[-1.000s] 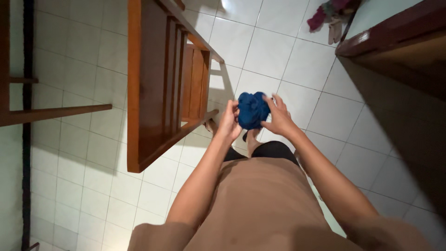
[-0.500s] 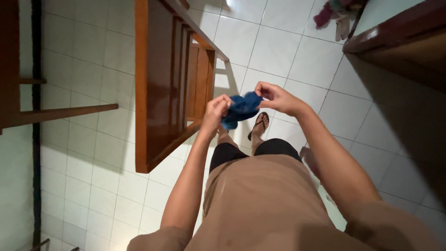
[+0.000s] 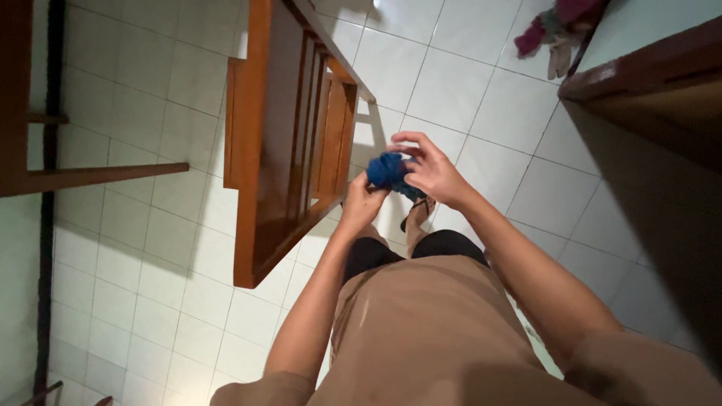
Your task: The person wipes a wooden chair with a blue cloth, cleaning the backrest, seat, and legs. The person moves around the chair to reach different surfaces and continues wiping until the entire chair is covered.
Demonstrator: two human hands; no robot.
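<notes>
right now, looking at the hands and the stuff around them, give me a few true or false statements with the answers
1. Both hands hold a bunched blue cloth. True.
2. The left hand rests on the wooden chair. False: it grips the cloth, beside the chair.
3. The floor is white tile. True.
4. The right hand hangs free. False: its fingers close over the cloth.
5. The cloth lies on the floor. False: it is held up in the air.
</notes>
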